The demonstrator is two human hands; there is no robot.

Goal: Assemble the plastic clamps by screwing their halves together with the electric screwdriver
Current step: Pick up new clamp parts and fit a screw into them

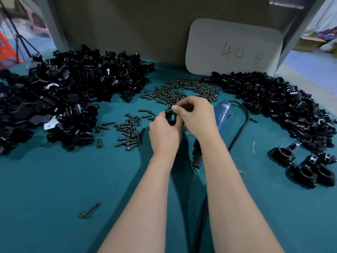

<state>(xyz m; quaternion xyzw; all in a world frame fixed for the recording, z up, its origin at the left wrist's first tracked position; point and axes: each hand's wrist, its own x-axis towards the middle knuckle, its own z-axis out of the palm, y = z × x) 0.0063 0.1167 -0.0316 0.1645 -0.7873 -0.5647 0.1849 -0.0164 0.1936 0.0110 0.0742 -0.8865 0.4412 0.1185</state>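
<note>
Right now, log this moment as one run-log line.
left hand: holds black plastic clamp half | right hand: pinches its top | blue electric screwdriver: lying on teal table

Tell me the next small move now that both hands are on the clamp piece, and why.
Probably free the right hand for the blue electric screwdriver, lying unused on the mat just beyond it, while the left hand grips the black clamp piece. The fingers hide whether a screw is seated; if not, pick one from the loose screws first.

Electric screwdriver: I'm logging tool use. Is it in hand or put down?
Put down. The blue electric screwdriver lies ungripped on the table; the left hand and right hand grip a black clamp piece.
</note>
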